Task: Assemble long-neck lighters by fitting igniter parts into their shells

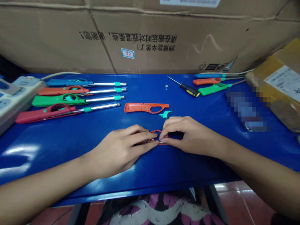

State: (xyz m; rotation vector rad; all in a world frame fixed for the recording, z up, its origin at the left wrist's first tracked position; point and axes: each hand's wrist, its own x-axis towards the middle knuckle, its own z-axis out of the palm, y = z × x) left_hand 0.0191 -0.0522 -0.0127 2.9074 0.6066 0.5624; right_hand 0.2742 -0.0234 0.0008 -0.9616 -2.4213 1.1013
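Note:
Under my hands lies an orange lighter casing half (156,131), mostly covered by my fingers. My left hand (126,145) rests over its left part, fingers pressing it against the table. With thumb and fingertips pinched, my right hand (181,132) works at a small part inside the casing's right end; I cannot make out that part. Just beyond my hands is the other orange casing half (138,107), with its inner side up. A small green trigger (165,114) lies between that half and my right hand.
Several assembled long-neck lighters (62,100) lie in a row at left beside a power strip (25,90). A screwdriver (188,89) and more lighter handles (212,89) lie at back right, near a blurred dark object (246,109). A large cardboard box (63,40) stands behind.

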